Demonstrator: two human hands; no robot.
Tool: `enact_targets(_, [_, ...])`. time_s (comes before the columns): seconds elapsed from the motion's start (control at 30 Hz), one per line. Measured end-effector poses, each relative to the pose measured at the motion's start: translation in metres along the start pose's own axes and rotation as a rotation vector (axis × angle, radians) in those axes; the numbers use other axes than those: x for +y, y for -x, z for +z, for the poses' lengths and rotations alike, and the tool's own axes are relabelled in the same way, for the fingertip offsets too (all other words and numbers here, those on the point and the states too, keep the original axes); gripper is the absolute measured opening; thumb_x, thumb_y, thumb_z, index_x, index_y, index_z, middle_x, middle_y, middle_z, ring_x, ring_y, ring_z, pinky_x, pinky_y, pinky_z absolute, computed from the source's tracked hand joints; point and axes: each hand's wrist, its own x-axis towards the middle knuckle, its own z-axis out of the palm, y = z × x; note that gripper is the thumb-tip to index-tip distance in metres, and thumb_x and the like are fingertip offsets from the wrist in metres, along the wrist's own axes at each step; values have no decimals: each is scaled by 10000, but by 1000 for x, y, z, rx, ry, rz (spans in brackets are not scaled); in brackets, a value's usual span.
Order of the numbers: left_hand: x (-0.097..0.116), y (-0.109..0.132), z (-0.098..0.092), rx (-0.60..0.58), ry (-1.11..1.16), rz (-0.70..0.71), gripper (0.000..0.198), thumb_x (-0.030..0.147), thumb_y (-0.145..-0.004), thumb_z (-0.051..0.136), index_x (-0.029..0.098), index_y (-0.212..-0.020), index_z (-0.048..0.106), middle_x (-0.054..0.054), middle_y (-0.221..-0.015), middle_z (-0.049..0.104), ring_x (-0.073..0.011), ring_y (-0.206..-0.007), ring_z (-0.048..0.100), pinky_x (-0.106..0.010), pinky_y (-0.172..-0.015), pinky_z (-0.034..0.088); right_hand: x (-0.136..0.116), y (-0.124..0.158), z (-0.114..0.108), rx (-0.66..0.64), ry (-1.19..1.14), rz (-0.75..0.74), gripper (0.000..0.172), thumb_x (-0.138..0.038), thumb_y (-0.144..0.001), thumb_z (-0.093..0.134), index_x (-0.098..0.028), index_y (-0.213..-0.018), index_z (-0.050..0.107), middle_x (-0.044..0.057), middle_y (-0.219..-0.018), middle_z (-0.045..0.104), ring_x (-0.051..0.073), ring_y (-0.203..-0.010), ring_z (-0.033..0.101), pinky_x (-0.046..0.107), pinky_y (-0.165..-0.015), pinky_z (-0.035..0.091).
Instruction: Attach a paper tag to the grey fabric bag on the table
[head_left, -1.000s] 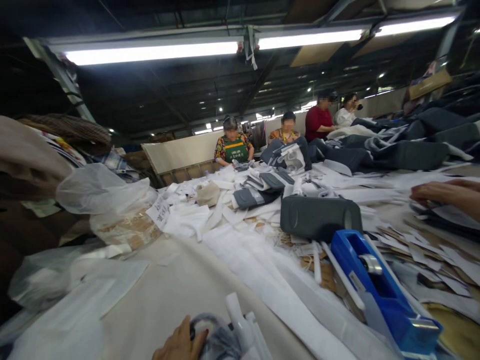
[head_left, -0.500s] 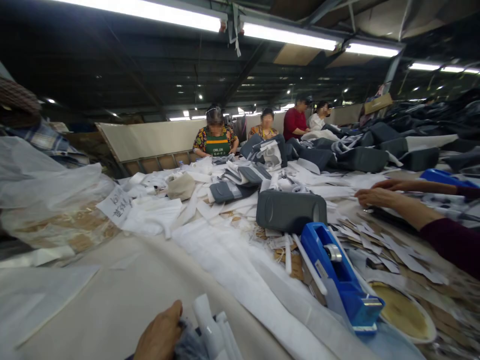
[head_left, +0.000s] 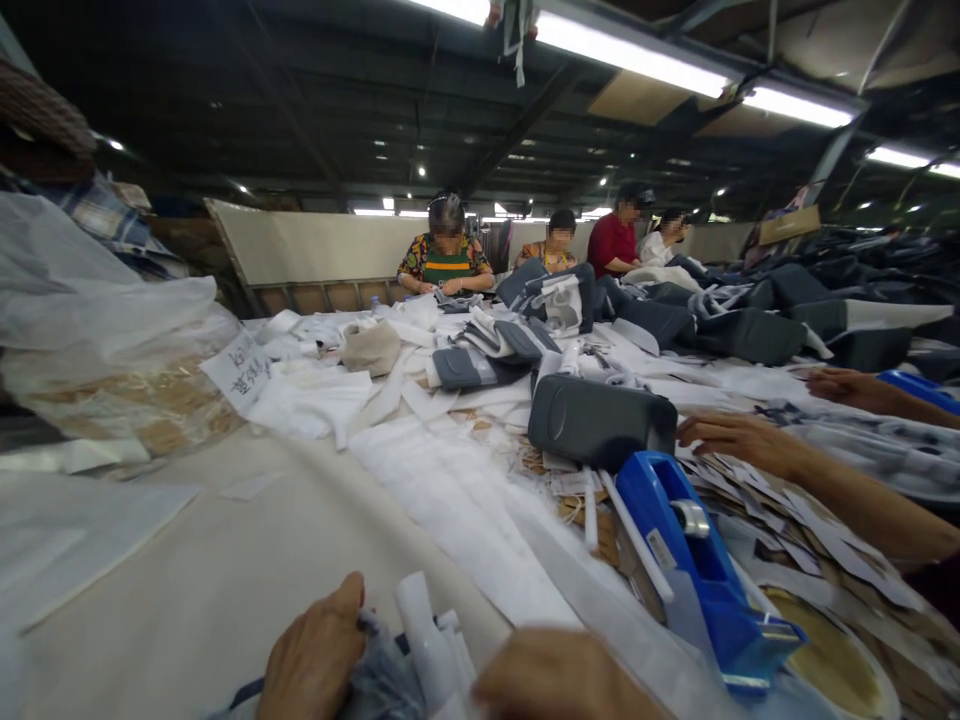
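- My left hand (head_left: 313, 655) sits at the bottom edge of the view, fingers curled round a crumpled grey piece of fabric (head_left: 382, 680), thumb on top of it
- My right hand (head_left: 559, 675) is just beside it at the bottom edge; only its back shows, so I cannot tell whether it is closed on anything
- Between my two hands stand a few white rolled strips (head_left: 427, 640), touching the grey fabric; I think they belong to the same bundle, but the picture is blurred down there
- The bundle lies on the near edge of the big cloth-covered table (head_left: 225, 570), on its bare beige part
- A long white band of fabric (head_left: 465, 510) runs from near my hands away across the table
- A blue tape dispenser (head_left: 697, 560) stands to the right of my hands, near the white band
- Behind the dispenser lies a dark grey padded case (head_left: 600, 425) on its side
- A co-worker's hand (head_left: 731, 437) reaches in from the right, fingertips just beside that case, over a litter of paper scraps (head_left: 810, 520)
- A second hand of another person (head_left: 851, 385) rests farther back on the right
- At the left a clear plastic bag (head_left: 112, 360) holds brownish pieces, a handwritten paper label (head_left: 240, 368) against it
- Four people sit at the far end of the table, the nearest in a green apron (head_left: 445, 275)
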Motion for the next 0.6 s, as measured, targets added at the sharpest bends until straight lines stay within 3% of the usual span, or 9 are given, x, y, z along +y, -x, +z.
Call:
enact_targets(0.07, [0,1,0,7,-1,4,240,48,-753,323,224,-828,468,-73,-848,684,-246,-809,651,-304,-613,362,33,-12,-23,40,184,218,189,-173,-905,436,-167,-971,613,101,-919,599,221,-870,557,352,-764,425])
enact_targets(0.1, [1,2,-1,9,2,3,243,48,-754,323,222,-837,470,-77,-851,683,-248,-808,650,-304,-613,360,50,-17,-33,-8,394,417,163,-145,-870,470,-176,-916,624,87,-930,598,222,-895,545,345,-796,404])
enact_targets(0.2, [3,5,-6,-6,43,-3,251,46,-756,322,215,-856,478,-84,-834,678,-248,-806,647,-302,-614,362,90,-28,-48,-77,560,597,174,-49,-763,495,-142,-799,638,123,-939,598,263,-924,530,354,-792,372])
enact_targets(0.4, [2,12,-10,26,86,16,324,4,-734,310,200,-910,499,-92,-885,679,-244,-829,638,-304,-640,373,115,-30,-36,2,522,662,217,-15,-727,436,-161,-635,567,117,-822,598,249,-852,536,328,-723,351])
enact_targets(0.5, [0,14,-8,53,96,28,342,-2,-739,296,193,-927,505,-95,-867,680,-242,-822,641,-302,-639,376,117,-27,-40,141,401,674,186,-74,-722,459,-185,-580,503,78,-740,583,217,-795,536,313,-714,359])
enact_targets(0.6, [-1,16,-7,66,100,35,366,-14,-743,293,190,-955,511,-88,-873,683,-230,-860,640,-292,-664,382,118,-29,-58,322,205,681,118,-233,-752,468,-203,-642,499,32,-666,568,182,-679,533,291,-639,385])
